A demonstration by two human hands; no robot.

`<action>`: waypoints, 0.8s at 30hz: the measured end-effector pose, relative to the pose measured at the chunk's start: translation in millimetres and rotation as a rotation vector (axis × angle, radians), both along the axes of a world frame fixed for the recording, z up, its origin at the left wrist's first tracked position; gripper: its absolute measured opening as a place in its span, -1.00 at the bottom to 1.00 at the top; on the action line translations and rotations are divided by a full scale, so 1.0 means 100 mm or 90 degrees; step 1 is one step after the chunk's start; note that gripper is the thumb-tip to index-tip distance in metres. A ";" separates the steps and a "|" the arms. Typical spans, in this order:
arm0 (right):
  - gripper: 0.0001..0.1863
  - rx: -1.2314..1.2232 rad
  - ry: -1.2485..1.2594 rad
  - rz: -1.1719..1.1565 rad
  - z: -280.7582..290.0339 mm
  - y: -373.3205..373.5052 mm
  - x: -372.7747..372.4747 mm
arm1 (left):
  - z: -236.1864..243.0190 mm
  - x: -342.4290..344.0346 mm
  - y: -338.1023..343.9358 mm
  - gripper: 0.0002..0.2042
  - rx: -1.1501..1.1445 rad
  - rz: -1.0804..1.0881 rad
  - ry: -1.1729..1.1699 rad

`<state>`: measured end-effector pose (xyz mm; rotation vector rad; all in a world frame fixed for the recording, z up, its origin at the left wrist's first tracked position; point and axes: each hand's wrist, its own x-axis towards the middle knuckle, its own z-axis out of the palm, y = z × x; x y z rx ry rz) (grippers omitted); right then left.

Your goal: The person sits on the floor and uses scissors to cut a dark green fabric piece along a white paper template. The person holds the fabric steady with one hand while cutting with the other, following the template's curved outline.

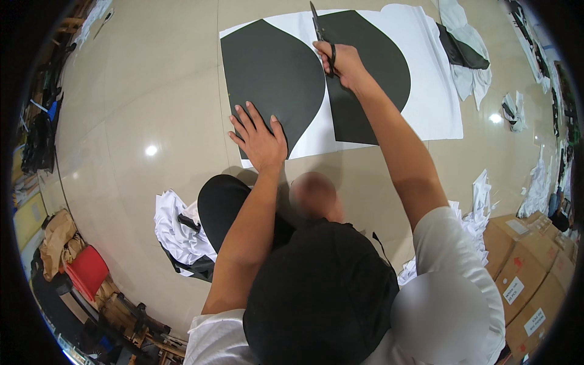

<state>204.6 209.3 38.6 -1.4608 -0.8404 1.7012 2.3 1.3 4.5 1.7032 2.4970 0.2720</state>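
A white sheet [432, 97] lies on the floor, bearing two large black panels with curved edges. My left hand [261, 140] rests flat, fingers spread, on the lower part of the left black panel [271, 73]. A pair of scissors [317, 25] is gripped in my right hand [344, 64], over the left edge of the right black panel [371, 61]. Their blades point away from me, toward the far edge of the sheet. Whether the blades are parted is too small to tell.
Crumpled white and black scraps [465, 55] touch the sheet's right side. A smaller scrap [516, 112] lies farther right. White cloth [176, 222] is heaped by my left knee. Cardboard boxes [517, 274] stand at the lower right; a red item [87, 272] is at the lower left.
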 end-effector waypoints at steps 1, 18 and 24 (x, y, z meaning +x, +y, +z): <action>-0.69 0.032 -0.005 0.002 0.06 -0.11 0.03 | 0.00 -0.02 -0.01 -0.27 0.002 0.002 0.001; -0.17 0.301 -0.912 -0.199 -0.28 -2.07 2.24 | 0.07 -0.32 0.19 -0.25 -0.059 0.025 0.056; -0.16 0.212 -0.929 -0.219 -0.22 -2.94 2.59 | 0.10 -0.13 0.17 -0.22 0.051 -0.061 -0.084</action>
